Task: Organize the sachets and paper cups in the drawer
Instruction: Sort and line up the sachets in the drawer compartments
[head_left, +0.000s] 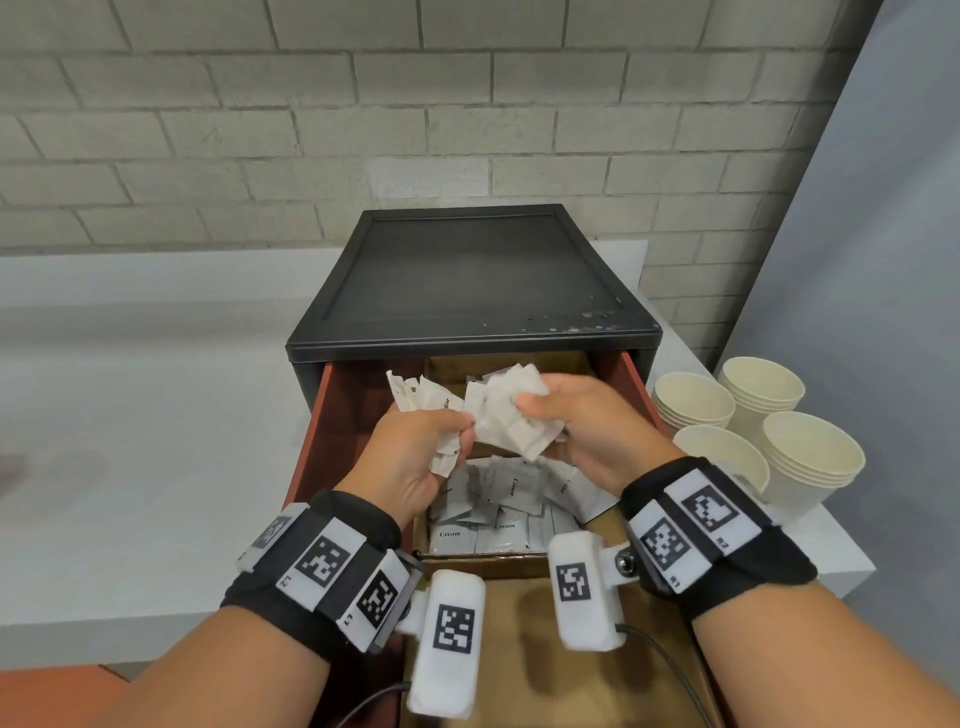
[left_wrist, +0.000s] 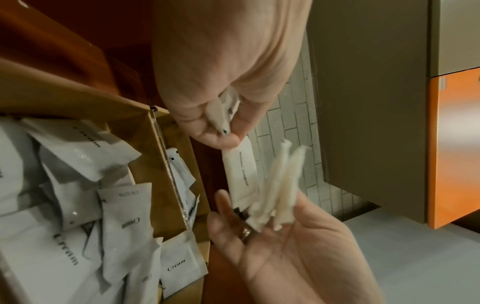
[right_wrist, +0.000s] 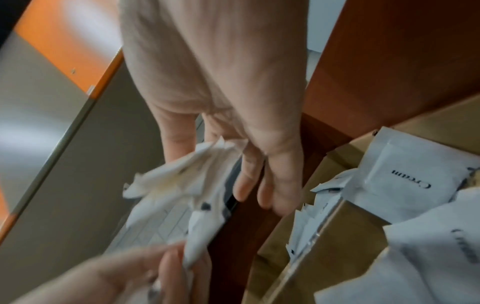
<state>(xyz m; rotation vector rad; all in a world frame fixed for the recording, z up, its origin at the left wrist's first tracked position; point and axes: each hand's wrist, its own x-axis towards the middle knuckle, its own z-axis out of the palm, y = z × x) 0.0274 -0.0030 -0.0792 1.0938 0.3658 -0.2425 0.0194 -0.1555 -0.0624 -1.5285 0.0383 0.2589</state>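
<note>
The left hand (head_left: 410, 457) pinches a few white sachets (head_left: 426, 400) between thumb and fingers. Beside it, the right hand (head_left: 587, 431) grips a thicker bunch of sachets (head_left: 511, 415). Both hover over the open drawer (head_left: 332, 415), where a cardboard compartment (head_left: 467, 561) holds loose cream sachets (head_left: 498, 504). Paper cups (head_left: 769, 431) stand stacked on the counter (head_left: 130, 415) just right of the drawer.

right hand (right_wrist: 223, 115): holds white sachets (right_wrist: 182, 181) | left hand (right_wrist: 116, 275): pinches their lower end | Cream sachets (right_wrist: 405, 185): right, in cardboard box (right_wrist: 324, 253)
</note>
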